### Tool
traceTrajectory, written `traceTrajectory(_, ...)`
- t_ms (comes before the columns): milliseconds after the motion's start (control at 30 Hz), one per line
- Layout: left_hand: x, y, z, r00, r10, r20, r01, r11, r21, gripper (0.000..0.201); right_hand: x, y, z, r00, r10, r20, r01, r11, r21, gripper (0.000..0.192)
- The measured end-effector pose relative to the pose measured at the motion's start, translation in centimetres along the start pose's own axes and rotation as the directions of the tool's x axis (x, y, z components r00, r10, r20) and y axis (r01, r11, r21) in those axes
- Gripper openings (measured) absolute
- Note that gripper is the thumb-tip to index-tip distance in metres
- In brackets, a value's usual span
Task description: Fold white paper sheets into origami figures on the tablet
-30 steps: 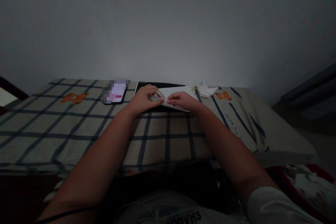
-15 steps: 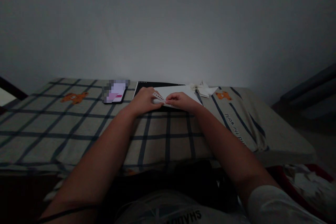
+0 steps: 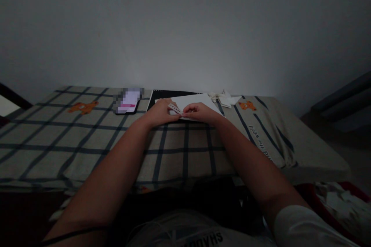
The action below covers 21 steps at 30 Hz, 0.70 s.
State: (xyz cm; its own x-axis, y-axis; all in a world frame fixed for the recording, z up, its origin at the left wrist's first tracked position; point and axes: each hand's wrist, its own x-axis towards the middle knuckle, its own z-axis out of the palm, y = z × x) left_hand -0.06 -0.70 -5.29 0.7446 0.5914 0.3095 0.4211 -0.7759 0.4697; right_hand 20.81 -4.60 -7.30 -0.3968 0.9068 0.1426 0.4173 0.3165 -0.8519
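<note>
A narrow white strip with a row of small dark marks (image 3: 174,108) slants between my hands. My left hand (image 3: 160,112) is closed on its upper end, fingers curled and thumb toward the middle. At the strip's lower end, my right hand (image 3: 197,112) pinches with thumb and fingertips; the exact contact is too small to make out. Both hands rest over a white sheet of paper (image 3: 203,99), which lies tilted on a flat black board or pad (image 3: 162,93). The hands cover part of the sheet's near edge.
A phone (image 3: 128,101) with a lit, partly blurred screen lies to the left. Crumpled white paper scraps (image 3: 227,99) sit right of the sheet. A checked cloth (image 3: 185,162) covers the table, which meets the wall (image 3: 185,38). A red bin (image 3: 313,197) with papers stands lower right.
The strip's upper end has tipped slightly lower between my hands. Both hands otherwise stay in nearly the same place, and the view has shifted a little.
</note>
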Motion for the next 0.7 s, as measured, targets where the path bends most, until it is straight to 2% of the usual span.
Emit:
traceTrajectory(300, 0.15, 0.06, -0.19, 0.996, 0.085, 0.036, -0.084, 0.996, -0.017, 0.018, -0.09, -0.30, 0.10, 0.994, -0.089, 0.064, 0.094, 0.992, -0.079, 0.031)
traceTrajectory(367, 0.16, -0.06, -0.19, 0.995, 0.091, 0.030, -0.091, 0.996, -0.021, 0.017, -0.09, -0.25, 0.07, 0.996, -0.081, 0.047, 0.084, 0.994, -0.068, 0.032)
traceTrajectory(567, 0.17, -0.10, -0.01, 1.000, 0.000, 0.014, 0.000, 1.000, -0.013, 0.020, -0.19, -0.19, -0.20, 0.999, -0.004, 0.038, 0.006, 0.999, -0.048, 0.031)
traceTrajectory(700, 0.23, 0.23, 0.01, 0.998, 0.046, 0.036, -0.046, 0.999, -0.008, 0.017, -0.24, -0.32, -0.20, 1.000, -0.002, 0.020, 0.004, 0.998, -0.067, 0.032)
